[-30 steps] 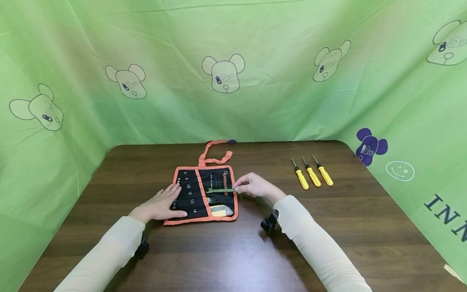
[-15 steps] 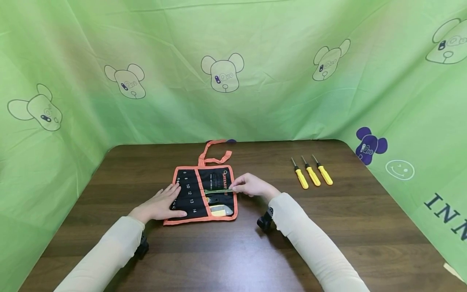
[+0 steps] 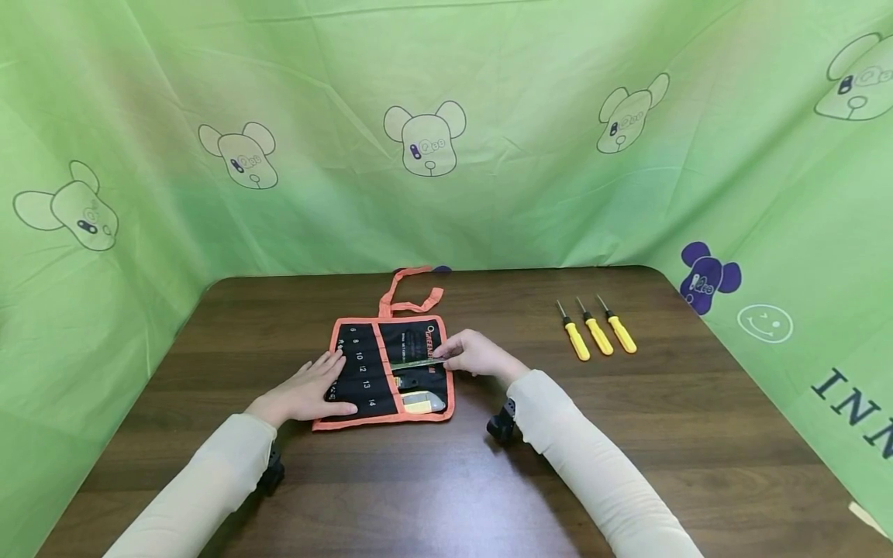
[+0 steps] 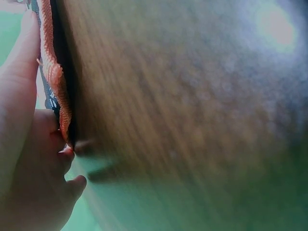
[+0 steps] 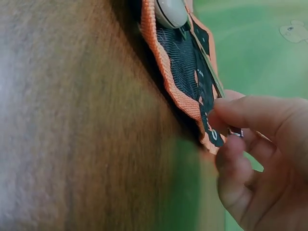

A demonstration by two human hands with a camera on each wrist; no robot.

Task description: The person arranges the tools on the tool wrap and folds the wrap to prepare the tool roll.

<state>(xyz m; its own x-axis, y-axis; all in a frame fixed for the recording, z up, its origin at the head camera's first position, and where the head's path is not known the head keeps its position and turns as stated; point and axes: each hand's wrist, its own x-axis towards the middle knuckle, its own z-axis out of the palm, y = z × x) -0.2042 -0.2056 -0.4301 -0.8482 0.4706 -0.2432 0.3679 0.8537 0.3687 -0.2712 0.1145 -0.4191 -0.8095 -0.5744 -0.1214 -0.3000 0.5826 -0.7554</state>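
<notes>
A black tool pouch [image 3: 401, 339] with orange edging lies unfolded on the table, its pockets printed with size numbers. My left hand [image 3: 307, 394] rests flat on the numbered pockets, fingers spread; in the left wrist view it lies along the orange edge. Between thumb and fingers my right hand [image 3: 481, 356] pinches a slim metal wrench [image 3: 415, 363], whose far end reaches the pocket edge and is hidden there. The right wrist view shows the wrench [image 5: 210, 67] slanting over the cloth. Below it, a yellow-and-grey tool [image 3: 422, 402] and a small black-and-yellow item [image 3: 410, 382] stick out of pockets.
Three yellow-handled screwdrivers [image 3: 598, 337] lie side by side at the right on the brown wooden table [image 3: 432, 488]. An orange strap [image 3: 412, 306] curls from the pouch's far edge. A green printed cloth [image 3: 530, 201] hangs behind the table.
My right hand has moved left with the wrench, and the wrench's far end has slid under the pocket edge. The left hand has stayed in place.
</notes>
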